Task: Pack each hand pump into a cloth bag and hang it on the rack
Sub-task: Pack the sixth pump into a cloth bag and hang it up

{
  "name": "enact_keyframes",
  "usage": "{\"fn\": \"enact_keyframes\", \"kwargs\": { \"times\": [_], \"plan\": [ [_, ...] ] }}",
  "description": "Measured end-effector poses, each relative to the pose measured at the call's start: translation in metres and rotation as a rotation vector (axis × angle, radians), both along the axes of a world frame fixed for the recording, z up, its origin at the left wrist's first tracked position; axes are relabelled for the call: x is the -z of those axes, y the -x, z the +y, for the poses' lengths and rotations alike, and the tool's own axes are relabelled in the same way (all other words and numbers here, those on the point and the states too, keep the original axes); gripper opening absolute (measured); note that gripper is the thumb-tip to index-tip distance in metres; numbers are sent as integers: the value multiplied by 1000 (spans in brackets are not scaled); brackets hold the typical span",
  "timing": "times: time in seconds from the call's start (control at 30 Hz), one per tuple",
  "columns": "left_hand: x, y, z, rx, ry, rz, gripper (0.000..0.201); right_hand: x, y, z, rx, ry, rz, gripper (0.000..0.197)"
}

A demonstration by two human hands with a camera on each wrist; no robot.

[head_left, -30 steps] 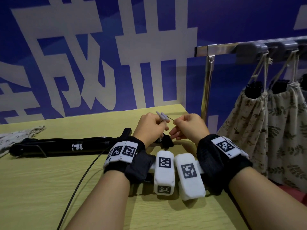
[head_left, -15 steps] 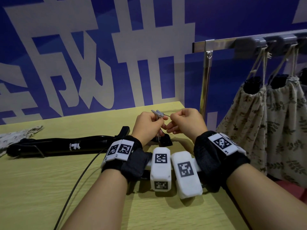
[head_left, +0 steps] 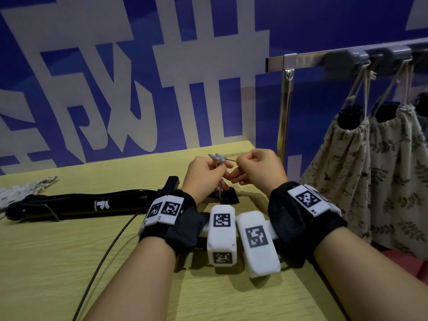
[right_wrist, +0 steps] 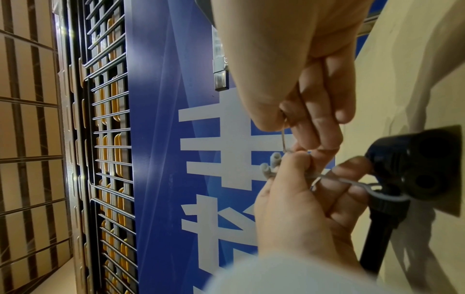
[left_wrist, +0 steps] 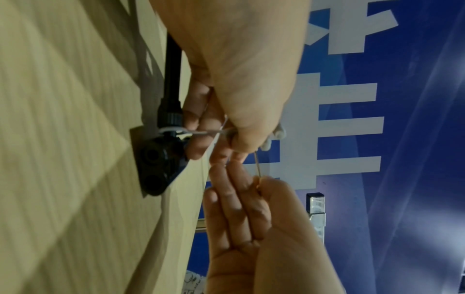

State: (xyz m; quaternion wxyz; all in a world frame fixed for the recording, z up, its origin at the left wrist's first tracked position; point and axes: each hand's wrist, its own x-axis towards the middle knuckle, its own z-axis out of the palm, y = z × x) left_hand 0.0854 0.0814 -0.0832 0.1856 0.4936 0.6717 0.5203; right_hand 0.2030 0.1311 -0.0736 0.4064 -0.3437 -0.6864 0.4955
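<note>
table [head_left: 69,262] wood (yellowish) | wall [head_left: 324,24] blue | left hand [head_left: 203,174] grip: nozzles [head_left: 216,156] | right hand [head_left: 259,167] grip: needle [head_left: 230,160]

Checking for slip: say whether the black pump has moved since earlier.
No: the black pump lies just as far from the table far corner.

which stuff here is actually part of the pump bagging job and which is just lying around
Part of the job:
- black hand pump lying on the table
- small grey nozzle adapters on a strap, pinched by the left hand
- thin needle, pinched by the right hand
- loose cloth bag at far left
- rack with filled bags

Just lying about:
- black cable across the table
</note>
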Motion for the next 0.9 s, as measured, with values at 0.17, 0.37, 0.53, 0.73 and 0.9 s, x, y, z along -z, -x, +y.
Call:
{"fn": "enact_keyframes", "kwargs": {
  "times": [0.17, 0.37, 0.53, 0.73, 0.9],
  "plan": [
    [0, 0, 0, 6, 4, 2, 21, 1, 0, 1, 9, 5, -6, 16],
    [0, 0, 0, 3, -3, 16, 23, 0, 0, 1, 3, 3, 20, 14],
    [0, -1, 0, 5, -3, 14, 23, 1, 1, 2, 8, -4, 10, 14],
    [-2, -1, -2, 6, 6, 39, 21, 2, 0, 2, -34, 5, -53, 17],
    [-1, 0, -1, 1, 12, 57, 21, 1, 0, 2, -33, 6, -43, 16]
  ]
}}
